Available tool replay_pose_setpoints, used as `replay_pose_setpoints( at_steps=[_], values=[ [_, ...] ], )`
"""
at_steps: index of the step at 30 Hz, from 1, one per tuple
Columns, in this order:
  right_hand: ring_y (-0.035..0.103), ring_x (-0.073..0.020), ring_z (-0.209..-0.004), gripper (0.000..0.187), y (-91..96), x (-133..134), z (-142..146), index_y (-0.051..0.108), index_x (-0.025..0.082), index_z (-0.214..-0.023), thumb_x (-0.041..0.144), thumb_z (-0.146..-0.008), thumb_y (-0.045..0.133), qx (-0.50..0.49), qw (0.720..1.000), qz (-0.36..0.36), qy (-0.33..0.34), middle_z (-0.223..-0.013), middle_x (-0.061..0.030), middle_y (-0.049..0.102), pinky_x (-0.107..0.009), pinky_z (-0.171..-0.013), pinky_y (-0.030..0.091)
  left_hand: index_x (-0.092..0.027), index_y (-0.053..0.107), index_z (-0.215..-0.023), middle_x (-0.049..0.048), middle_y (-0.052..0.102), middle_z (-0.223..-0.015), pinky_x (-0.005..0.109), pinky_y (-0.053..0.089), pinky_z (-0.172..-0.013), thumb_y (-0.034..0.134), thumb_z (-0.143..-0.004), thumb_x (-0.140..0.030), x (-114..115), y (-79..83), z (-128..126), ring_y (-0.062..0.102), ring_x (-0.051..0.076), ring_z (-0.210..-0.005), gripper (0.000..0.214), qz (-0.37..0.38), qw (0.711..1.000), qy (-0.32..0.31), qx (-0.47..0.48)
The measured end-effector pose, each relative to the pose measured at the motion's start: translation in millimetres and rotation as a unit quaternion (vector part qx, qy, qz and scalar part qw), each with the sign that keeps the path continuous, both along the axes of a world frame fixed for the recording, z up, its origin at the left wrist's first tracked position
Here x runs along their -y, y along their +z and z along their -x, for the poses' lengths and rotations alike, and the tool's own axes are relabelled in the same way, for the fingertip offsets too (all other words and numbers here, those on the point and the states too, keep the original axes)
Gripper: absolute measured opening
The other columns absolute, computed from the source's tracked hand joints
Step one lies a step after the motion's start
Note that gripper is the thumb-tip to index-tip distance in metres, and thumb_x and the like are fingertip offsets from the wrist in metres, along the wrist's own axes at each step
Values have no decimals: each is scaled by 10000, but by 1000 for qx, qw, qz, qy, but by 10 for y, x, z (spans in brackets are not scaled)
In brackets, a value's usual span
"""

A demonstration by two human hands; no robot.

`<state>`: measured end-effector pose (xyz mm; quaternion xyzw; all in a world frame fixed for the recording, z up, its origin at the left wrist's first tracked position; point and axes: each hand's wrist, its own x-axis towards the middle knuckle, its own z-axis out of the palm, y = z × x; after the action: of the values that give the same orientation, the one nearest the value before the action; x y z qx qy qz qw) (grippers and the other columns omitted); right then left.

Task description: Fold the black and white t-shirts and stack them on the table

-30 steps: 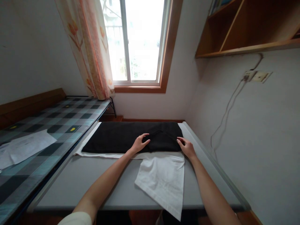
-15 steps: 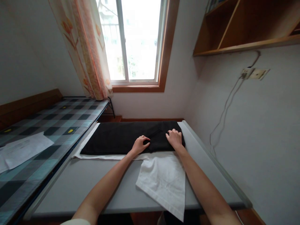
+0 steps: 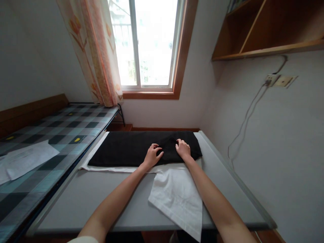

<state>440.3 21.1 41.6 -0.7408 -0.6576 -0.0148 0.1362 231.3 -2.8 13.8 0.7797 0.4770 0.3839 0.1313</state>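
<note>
A black folded garment [image 3: 121,148] lies across the far part of the grey tabletop [image 3: 101,199], on top of a white garment [image 3: 174,189]. A white flap, possibly a sleeve, hangs toward me over the near edge. My left hand [image 3: 152,156] rests on the black cloth near its middle, with a gap between thumb and fingers. Right of it, my right hand [image 3: 183,149] has its fingers curled into the black cloth, which rises in a small fold between the hands. Its fingertips are partly hidden in the dark fabric.
A bed with a checked mattress [image 3: 83,125] stands along the left, papers [image 3: 30,157] lying on it. Behind the table are a window [image 3: 152,44] and a flowered curtain [image 3: 98,54]. A wooden shelf [image 3: 268,50] and a plugged-in cable [image 3: 244,125] are on the right wall.
My right hand has moved left, closer to my left hand, and the black cloth has bunched up between them. The left hand has stayed nearly in place.
</note>
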Motion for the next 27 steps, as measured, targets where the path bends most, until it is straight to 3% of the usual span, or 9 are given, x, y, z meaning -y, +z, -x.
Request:
replay_pose_setpoints(
  at_steps=[2, 4, 8, 12, 15, 19, 22, 27],
  values=[
    [576, -246, -1061, 348, -29, 72, -44, 557, 187, -1245, 312, -932, 473, 10, 999, -24, 27, -1166, -125, 616, -335, -863, 415, -205, 698, -1087, 111, 547, -1282, 429, 406, -1002, 584, -880, -396, 86, 52, -21, 529, 251, -1166, 304, -51, 998, -9, -47],
    [542, -255, -1085, 393, -54, 151, -121, 545, 205, -1291, 352, -934, 473, 18, 998, -49, 47, -1201, -127, 591, -353, -881, 409, -229, 663, -1172, 98, 548, -1330, 432, 361, -1039, 539, -907, -415, 165, 107, -38, 499, 245, -1223, 347, -82, 990, -73, -91],
    [484, -272, -1169, 409, -148, 282, -359, 565, 222, -1305, 376, -946, 445, 28, 995, -75, 55, -1296, -121, 561, -387, -940, 391, -263, 615, -1253, 61, 602, -1308, 402, 309, -1076, 496, -927, -424, 224, 167, -37, 499, 211, -1253, 382, -61, 971, -177, -150],
    [439, -266, -1256, 411, -263, 334, -550, 610, 199, -1271, 363, -960, 396, 13, 997, -66, 36, -1349, -106, 553, -391, -1009, 358, -282, 588, -1285, 40, 574, -1361, 386, 280, -1096, 434, -954, -418, 190, 182, 11, 460, 194, -1308, 390, -28, 961, -203, -184],
    [415, -275, -1295, 428, -268, 345, -529, 621, 155, -1257, 352, -955, 391, 14, 996, -80, 27, -1355, -128, 556, -408, -1056, 317, -288, 526, -1351, 46, 506, -1432, 398, 251, -1121, 411, -955, -463, 185, 182, 36, 397, 204, -1364, 447, -30, 954, -216, -207],
    [333, -271, -1376, 475, -205, 372, -318, 568, 140, -1324, 378, -968, 362, 18, 986, -136, 99, -1418, -124, 507, -433, -1124, 234, -282, 388, -1453, 59, 385, -1516, 442, 200, -1153, 437, -919, -551, 189, 145, 35, 295, 241, -1422, 599, -39, 947, -218, -233],
    [329, -250, -1393, 501, -201, 398, -174, 544, 190, -1356, 441, -979, 330, 7, 979, -92, 180, -1466, -84, 459, -430, -1129, 253, -276, 386, -1454, 58, 396, -1509, 455, 178, -1166, 438, -908, -572, 182, 109, 29, 292, 242, -1424, 623, -32, 945, -213, -245],
    [353, -249, -1390, 505, -263, 404, -135, 541, 218, -1360, 474, -980, 328, -14, 981, -16, 191, -1464, -79, 458, -447, -1121, 286, -273, 389, -1454, 50, 404, -1503, 448, 156, -1182, 417, -914, -584, 192, 120, 19, 286, 222, -1428, 624, -7, 949, -218, -228]
  ],
)
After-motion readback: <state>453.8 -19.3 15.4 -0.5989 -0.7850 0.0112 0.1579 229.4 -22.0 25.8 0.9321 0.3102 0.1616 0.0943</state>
